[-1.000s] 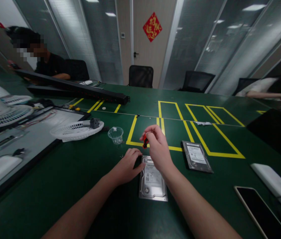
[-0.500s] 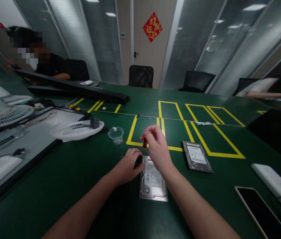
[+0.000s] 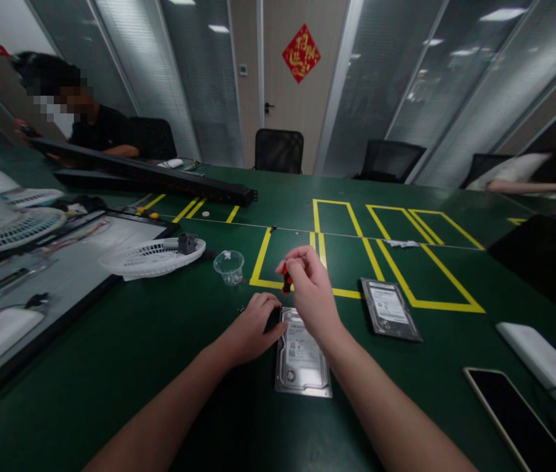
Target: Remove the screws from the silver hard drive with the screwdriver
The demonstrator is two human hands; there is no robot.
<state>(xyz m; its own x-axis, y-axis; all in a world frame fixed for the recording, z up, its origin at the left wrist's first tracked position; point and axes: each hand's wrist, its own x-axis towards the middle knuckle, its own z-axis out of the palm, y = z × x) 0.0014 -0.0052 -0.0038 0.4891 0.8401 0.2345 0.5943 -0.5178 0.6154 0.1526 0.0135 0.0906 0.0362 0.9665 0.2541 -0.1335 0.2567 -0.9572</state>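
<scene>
- The right hand (image 3: 313,292) is poised above the far end of the hard drive (image 3: 302,359). Its grip is closed, thumb and fingertips pinched on the top of a small red-and-black screwdriver (image 3: 286,280).
- The screwdriver stands close to upright. Its handle is in the pinch and its lower end points down at the drive's far-left corner, so the drive lies directly below the grip and a little toward the person.
- The hard drive lies flat on the green worktop (image 3: 160,341), label up. Its long axis runs away from the person, just on the near side of the yellow tape outline (image 3: 261,261).
- The left hand (image 3: 251,328) is palm down with its fingers curled against the drive's far-left edge, just beside the screwdriver's lower end. It touches the drive, but I cannot tell whether its grip clasps the casing or only rests there.
- Both hands meet at that one corner, the right from above and the left from the side. The right is the one on the tool.
- The screwdriver's tip is too small and dark to make out, and so is any screw under it. The right wrist covers part of the drive's far-right corner.
- A second hard drive (image 3: 389,308) lies well apart to the right, and a clear plastic cup (image 3: 229,265) stands near on the left with a white fan grille (image 3: 153,255) beyond it. The cup's contents are too small to identify.
- A dark phone (image 3: 516,413) at the lower right is cut off by the frame edge.
</scene>
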